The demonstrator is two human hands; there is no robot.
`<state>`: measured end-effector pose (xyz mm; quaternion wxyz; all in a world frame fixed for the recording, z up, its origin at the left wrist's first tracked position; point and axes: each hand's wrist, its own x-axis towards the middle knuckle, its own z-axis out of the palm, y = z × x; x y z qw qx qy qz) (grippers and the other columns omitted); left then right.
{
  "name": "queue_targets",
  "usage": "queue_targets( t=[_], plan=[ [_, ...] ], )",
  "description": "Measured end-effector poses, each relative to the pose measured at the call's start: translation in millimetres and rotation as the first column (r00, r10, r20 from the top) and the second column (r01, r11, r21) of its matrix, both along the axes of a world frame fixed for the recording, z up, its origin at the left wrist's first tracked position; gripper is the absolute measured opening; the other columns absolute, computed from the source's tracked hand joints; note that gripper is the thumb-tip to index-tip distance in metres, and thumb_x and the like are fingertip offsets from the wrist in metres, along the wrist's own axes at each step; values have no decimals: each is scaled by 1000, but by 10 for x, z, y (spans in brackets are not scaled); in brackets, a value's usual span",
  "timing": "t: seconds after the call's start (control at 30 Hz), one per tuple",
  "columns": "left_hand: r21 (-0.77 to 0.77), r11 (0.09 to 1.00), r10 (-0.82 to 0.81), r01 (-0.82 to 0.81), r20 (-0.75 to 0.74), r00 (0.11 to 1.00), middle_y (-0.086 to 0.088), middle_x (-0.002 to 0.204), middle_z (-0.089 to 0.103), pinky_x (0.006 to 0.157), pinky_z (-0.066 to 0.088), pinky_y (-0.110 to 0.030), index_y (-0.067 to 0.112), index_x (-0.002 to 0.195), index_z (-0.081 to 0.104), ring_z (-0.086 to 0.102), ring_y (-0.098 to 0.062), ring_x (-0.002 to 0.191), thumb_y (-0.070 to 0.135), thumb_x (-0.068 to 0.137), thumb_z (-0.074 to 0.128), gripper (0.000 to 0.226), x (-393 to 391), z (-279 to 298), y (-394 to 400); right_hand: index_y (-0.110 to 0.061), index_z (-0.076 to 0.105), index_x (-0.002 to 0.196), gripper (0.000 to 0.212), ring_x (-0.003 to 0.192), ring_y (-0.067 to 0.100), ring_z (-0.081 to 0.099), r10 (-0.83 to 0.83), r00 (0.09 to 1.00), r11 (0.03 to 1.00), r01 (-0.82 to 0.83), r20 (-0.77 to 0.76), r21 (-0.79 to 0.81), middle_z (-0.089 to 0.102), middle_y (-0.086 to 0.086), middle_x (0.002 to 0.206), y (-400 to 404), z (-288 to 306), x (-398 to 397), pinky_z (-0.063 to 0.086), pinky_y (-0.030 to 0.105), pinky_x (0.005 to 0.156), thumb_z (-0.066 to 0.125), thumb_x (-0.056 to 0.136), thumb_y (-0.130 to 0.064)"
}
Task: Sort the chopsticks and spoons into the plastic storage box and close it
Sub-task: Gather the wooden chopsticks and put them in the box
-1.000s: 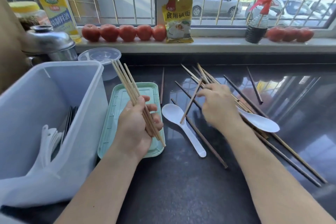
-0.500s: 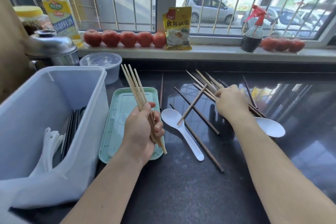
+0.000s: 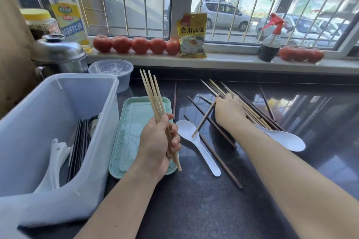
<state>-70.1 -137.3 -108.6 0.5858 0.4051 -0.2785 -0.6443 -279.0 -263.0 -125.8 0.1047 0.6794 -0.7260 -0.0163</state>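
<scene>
My left hand grips a bundle of light bamboo chopsticks, tips pointing up and away, above the green lid. My right hand lies fingers-down on the scattered pile of light and dark chopsticks on the black counter; its fingertips are hidden, and one light chopstick slants out from under it. A white spoon lies between my hands and a second white spoon lies past my right forearm. The translucent storage box at left holds dark chopsticks and white spoons.
A clear round container and a steel pot stand behind the box. On the sill sit tomatoes, an oil bottle, a yellow packet and a spray bottle. Dark chopsticks lie loose across the counter.
My right hand has moved away from me and rightward onto the far chopstick pile. My left hand has kept its bundle and tilted it more upright.
</scene>
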Motion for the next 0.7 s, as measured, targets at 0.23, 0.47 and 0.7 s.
queue_targets(
  t=[0.23,0.47,0.7],
  plan=[
    [9,1000,6,-7,24,1000,-2,63,51,44,29,-26,10,113,54,36,-13,45,19,111,37,20,16,-9,-6,-5,60,119,24,116,37,59,-74,993,996,69,96,52,64,18,122,-89,257,6,47,38,95,52,97,-10],
    [17,1000,-5,4,36,999,-2,62,50,46,27,-26,9,113,53,36,-14,45,19,111,37,19,5,-17,-4,-1,66,113,23,96,33,64,-133,958,977,83,255,198,66,14,106,-232,371,47,50,33,76,56,99,-15],
    [20,1000,-9,8,52,999,-1,62,51,47,28,-27,10,113,54,37,-13,46,20,111,37,20,12,-22,-7,-4,63,116,21,105,35,64,-116,979,981,87,169,172,65,15,112,-238,324,152,46,33,72,55,98,-12]
  ],
)
